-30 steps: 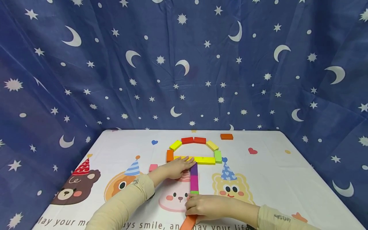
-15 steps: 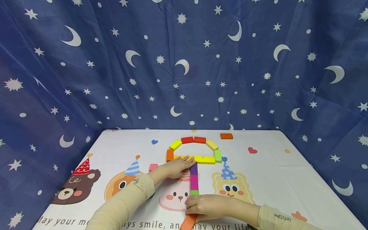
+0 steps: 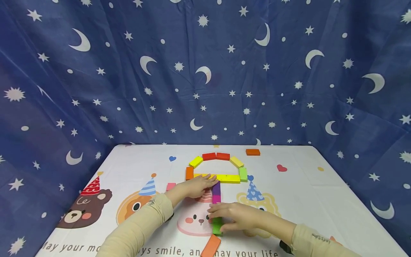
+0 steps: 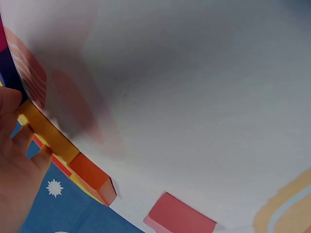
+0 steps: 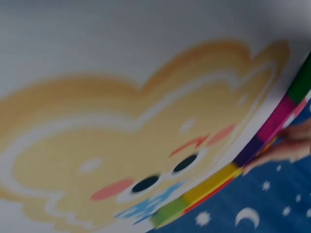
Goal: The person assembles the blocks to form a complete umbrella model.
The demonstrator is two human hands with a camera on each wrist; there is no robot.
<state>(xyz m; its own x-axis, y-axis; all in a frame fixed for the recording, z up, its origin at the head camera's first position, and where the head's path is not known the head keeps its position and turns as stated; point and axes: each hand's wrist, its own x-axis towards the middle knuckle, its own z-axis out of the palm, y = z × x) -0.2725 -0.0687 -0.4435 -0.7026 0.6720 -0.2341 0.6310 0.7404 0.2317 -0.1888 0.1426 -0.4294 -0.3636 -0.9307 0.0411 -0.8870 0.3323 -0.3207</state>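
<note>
Coloured wooden blocks lie flat in an umbrella-like outline. My left hand rests with extended fingers on the yellow row, its fingertips by the yellow block and the top of the purple block. Below the purple one, a magenta block and a green block continue the column. My right hand spans the column with fingers spread, thumb beside the green block. Just under the column, an orange block lies slanted, apart from the hand. The right wrist view shows the magenta block too.
Red blocks top the arch, with a light green block at its right end. A loose orange-brown block lies at the back right. A pink block lies left of the outline. A starry curtain hangs behind the table.
My right hand has let go of the slanted orange block and moved up to the green block, uncovering that block's lower end. The left hand has stayed in place.
</note>
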